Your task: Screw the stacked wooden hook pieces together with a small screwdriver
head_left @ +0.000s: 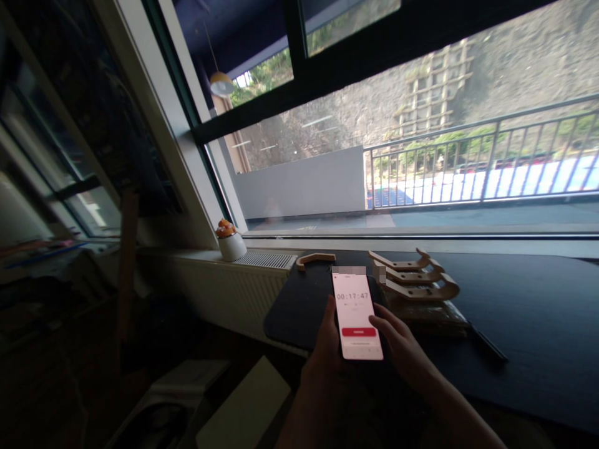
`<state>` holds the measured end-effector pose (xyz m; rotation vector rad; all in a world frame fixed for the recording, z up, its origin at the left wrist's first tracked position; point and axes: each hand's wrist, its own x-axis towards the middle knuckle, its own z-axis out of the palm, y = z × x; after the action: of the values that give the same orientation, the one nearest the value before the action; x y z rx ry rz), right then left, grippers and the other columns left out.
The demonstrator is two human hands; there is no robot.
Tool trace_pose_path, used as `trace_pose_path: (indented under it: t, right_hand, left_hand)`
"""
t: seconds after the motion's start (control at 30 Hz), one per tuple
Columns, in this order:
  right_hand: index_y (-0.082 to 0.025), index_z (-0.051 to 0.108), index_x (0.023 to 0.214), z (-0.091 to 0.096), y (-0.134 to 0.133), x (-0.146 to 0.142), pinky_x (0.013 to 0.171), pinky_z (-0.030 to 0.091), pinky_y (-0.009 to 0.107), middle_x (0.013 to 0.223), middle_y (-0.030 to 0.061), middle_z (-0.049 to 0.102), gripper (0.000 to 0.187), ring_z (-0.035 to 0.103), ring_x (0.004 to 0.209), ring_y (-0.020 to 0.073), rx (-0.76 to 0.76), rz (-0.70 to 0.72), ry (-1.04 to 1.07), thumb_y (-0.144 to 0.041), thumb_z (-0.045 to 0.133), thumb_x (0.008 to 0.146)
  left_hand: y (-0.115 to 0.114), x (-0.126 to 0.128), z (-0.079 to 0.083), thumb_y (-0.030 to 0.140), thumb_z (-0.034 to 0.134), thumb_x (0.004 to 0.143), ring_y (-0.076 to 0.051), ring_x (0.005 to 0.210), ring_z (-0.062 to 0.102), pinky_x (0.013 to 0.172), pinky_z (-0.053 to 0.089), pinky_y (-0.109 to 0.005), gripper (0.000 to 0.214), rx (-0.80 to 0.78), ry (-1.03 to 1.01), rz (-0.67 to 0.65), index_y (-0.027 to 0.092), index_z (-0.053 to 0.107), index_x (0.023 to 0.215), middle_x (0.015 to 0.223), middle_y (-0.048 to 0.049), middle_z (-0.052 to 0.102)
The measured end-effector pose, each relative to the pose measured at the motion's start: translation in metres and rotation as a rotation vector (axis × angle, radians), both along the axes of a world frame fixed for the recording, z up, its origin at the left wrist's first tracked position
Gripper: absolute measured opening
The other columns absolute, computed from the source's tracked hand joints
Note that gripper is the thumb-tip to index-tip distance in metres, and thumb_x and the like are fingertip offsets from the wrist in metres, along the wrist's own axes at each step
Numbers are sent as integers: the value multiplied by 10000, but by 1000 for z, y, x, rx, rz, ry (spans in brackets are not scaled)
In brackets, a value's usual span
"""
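A lit smartphone (357,318) is held upright above the near edge of a dark table. Its white screen reads 00:17:47 over a red button. My left hand (328,340) grips the phone's left side, the palm and most fingers hidden behind it. Along the right side lies my right hand (397,340), with a finger at the screen's edge and the other fingers mostly out of sight behind the phone. Just past the phone, several curved wooden hooks (416,277) rest on a clear plastic package (437,318).
The dark table (538,318) stretches right under a large window. Another curved wooden piece (316,259) lies at its far left, and a black pen-like stick (489,343) on the right. A white pot with an orange top (231,243) stands on the sill above a radiator (224,287).
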<state>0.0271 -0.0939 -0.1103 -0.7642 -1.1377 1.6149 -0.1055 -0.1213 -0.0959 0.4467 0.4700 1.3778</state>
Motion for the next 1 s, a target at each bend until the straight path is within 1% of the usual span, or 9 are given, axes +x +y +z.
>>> trace_pose_path:
  t: [0.2,0.4,0.53,0.67,0.73,0.8,0.83,0.9,1.0]
  right_hand:
    - [-214,677,1177,0,0,0,883,542,434,1150,90,721,506,645,1083,342,10,-2,4,-445,756,733]
    - [-231,673,1189,-1,0,1,891,538,440,1144,85,724,525,650,1073,338,8,-6,-7,-465,757,727]
    - [-226,661,1206,0,1,-1,891,537,442,1148,92,722,534,650,1073,338,6,7,-18,-467,747,737]
    - [-208,648,1219,3,-5,3,905,527,451,1164,96,715,556,642,1088,341,17,8,-40,-488,726,744]
    - [-196,651,1215,5,-14,13,963,493,442,1192,94,701,555,615,1135,333,79,-3,-117,-499,709,754]
    - [-191,666,1200,8,-27,29,1002,465,438,1201,96,697,552,596,1163,333,202,-17,-252,-521,688,757]
    - [-198,680,1186,11,-35,38,987,479,437,1198,96,698,545,600,1158,339,234,-6,-315,-532,678,756]
    - [-228,695,1178,17,-50,58,949,512,429,1212,88,690,535,594,1163,353,249,4,-402,-553,660,755]
    - [-256,737,1105,28,-71,85,928,529,402,1194,69,701,467,597,1159,356,238,-49,-434,-555,648,758]
  left_hand:
    - [0,-1,0,595,423,901,-358,1124,618,1010,419,-505,681,-11,0,-16,38,591,1254,1169,-210,678]
    - [-2,0,2,576,393,921,-339,1115,627,1005,427,-486,664,-13,17,9,38,588,1256,1150,-199,689]
    - [-1,0,2,578,435,903,-344,1112,626,998,431,-479,664,-13,9,5,33,593,1248,1151,-206,686]
    - [-1,0,4,584,433,901,-336,1065,647,969,449,-474,642,-30,20,39,45,629,1191,1077,-190,714]
    - [-4,2,9,589,407,909,-321,1015,666,943,465,-459,641,-54,35,70,46,648,1150,1003,-178,732]
    - [-8,5,15,588,395,915,-306,960,681,916,478,-439,635,-72,50,79,48,659,1120,944,-166,739]
    - [-10,9,19,586,391,917,-299,935,686,904,483,-430,631,-78,58,67,48,663,1108,926,-160,740]
    - [-14,19,27,579,375,925,-283,893,690,878,489,-411,624,-78,71,20,53,667,1089,909,-150,738]
    - [-16,44,40,578,389,922,-246,809,684,816,502,-371,599,-61,67,-31,69,677,1046,874,-126,732]
